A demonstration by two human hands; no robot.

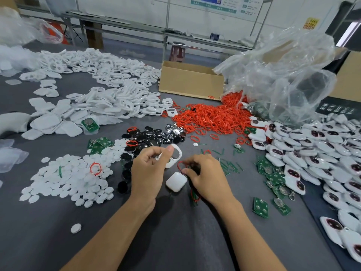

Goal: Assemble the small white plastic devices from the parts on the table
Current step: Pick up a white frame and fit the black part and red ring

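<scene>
One white frame (175, 155) is pinched in my left grip (148, 171); my right grip (207, 177) pinches a red ring (180, 165) beside it. A white shell (176, 181) lies between them.

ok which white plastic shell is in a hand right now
The white plastic shell with cut-out openings, pinched by the left hand; the solid white shell below it lies on the table.
</scene>
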